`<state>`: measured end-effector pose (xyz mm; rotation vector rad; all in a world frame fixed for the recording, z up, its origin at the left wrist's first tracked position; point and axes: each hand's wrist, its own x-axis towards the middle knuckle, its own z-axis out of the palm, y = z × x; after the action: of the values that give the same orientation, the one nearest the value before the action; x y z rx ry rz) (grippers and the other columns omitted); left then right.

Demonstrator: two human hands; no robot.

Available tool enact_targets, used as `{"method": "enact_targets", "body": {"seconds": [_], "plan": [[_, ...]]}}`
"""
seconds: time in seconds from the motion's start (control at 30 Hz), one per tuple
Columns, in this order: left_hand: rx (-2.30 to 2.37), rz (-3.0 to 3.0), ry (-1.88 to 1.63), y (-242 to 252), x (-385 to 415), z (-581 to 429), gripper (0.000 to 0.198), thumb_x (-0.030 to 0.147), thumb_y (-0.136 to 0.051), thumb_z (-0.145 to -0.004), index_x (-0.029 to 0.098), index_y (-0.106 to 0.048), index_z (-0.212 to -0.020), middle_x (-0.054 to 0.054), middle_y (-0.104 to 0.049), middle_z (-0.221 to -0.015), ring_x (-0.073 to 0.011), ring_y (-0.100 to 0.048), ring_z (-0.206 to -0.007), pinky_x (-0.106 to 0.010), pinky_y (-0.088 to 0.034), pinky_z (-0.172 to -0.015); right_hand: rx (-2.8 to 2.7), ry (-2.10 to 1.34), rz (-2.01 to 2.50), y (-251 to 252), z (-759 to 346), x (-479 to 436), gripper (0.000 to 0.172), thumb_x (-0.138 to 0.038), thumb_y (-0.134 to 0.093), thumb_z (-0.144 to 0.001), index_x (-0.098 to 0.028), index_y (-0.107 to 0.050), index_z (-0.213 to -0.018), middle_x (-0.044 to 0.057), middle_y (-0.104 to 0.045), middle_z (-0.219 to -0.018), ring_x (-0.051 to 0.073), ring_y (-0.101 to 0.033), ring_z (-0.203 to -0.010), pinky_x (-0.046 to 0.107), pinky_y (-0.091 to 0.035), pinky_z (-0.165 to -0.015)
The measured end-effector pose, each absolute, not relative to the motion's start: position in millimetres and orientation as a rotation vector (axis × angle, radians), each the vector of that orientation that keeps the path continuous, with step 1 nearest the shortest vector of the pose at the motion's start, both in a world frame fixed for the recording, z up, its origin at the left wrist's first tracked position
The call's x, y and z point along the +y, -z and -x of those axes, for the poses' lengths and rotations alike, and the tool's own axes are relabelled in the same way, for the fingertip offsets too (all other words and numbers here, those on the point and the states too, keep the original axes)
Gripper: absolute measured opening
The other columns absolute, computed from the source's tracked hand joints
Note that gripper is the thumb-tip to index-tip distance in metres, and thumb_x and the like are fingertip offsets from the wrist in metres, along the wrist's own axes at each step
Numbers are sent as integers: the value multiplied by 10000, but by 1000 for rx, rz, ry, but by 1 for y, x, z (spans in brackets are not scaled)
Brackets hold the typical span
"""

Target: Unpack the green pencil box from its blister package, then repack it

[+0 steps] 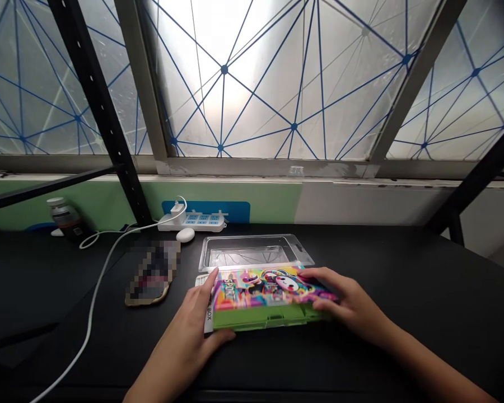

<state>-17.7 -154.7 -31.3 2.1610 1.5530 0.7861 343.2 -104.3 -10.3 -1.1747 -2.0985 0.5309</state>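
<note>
A flat box (264, 299) with a bright cartoon print on top and a green front edge lies on the black table (403, 291). My left hand (195, 330) grips its left end, thumb under the front corner and fingers along the side. My right hand (346, 302) rests on its right end, fingers spread flat over the printed top and the green edge. A clear plastic tray (252, 250) lies open just behind the box, touching its far edge.
A blurred flat object (151, 274) lies left of the box. Behind it sit a white power strip (195, 221) with a charger and a white cable (96, 291) running toward the near left. A small bottle (65, 215) stands at far left. Black frame posts rise beside the window.
</note>
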Motion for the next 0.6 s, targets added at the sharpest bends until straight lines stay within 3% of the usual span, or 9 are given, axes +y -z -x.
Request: {"method": "enact_targets", "body": {"seconds": [0.1, 0.17, 0.3, 0.4, 0.47, 0.53, 0.6], "plan": [[1535, -2135, -775, 26, -158, 18, 1017, 267, -695, -862, 384, 5, -1591, -117, -503, -1474, -314, -494, -1371, -474, -469, -1063, -1916, -505, 1307, 6, -338, -96, 401, -573, -505, -950, -237, -720, -989, 62, -753, -889, 256, -712, -809, 370, -599, -714], [1518, -2126, -774, 23, -161, 19, 1061, 270, -708, -850, 376, 43, -1592, -123, -504, -1484, -322, -477, -1385, -466, -482, -1048, -1808, -518, 1353, 7, -336, -91, 412, -582, -493, -952, -228, -704, -950, 57, -737, -830, 244, -695, -746, 355, -592, -659], [1508, -2075, -734, 20, -165, 20, 1087, 322, -717, -846, 363, 72, -1592, -129, -440, -1546, -339, -426, -1419, -474, -472, -1050, -1712, -638, 1316, 13, -338, -91, 385, -571, -595, -901, -234, -674, -1069, 79, -753, -978, 260, -715, -847, 363, -610, -742], [1542, -1994, -703, 18, -167, 19, 1042, 381, -699, -861, 367, 41, -1595, -107, -408, -1570, -334, -380, -1447, -479, -417, -1100, -1781, -581, 1361, 16, -346, -102, 391, -574, -555, -922, -244, -697, -1078, 81, -760, -988, 268, -720, -854, 363, -613, -747], [1550, -1951, -724, 18, -167, 19, 1017, 413, -688, -867, 356, 15, -1599, -100, -432, -1550, -322, -399, -1437, -465, -407, -1110, -1898, -526, 1342, 18, -353, -111, 418, -580, -507, -942, -255, -726, -1086, 92, -758, -1065, 296, -716, -964, 393, -601, -839], [1552, -1942, -762, 18, -166, 19, 953, 442, -675, -871, 334, -74, -1602, -100, -472, -1512, -311, -452, -1397, -447, -419, -1103, -2026, -520, 1262, 20, -361, -119, 466, -602, -491, -940, -277, -717, -1186, 99, -718, -1224, 330, -663, -1141, 445, -547, -978], [1555, -1965, -776, 18, -165, 18, 812, 466, -659, -876, 319, -259, -1567, -97, -519, -1459, -308, -512, -1338, -436, -440, -1085, -2119, -561, 1180, 23, -367, -125, 570, -663, -521, -899, -299, -650, -1318, 98, -638, -1372, 357, -579, -1272, 486, -484, -1061]]}}
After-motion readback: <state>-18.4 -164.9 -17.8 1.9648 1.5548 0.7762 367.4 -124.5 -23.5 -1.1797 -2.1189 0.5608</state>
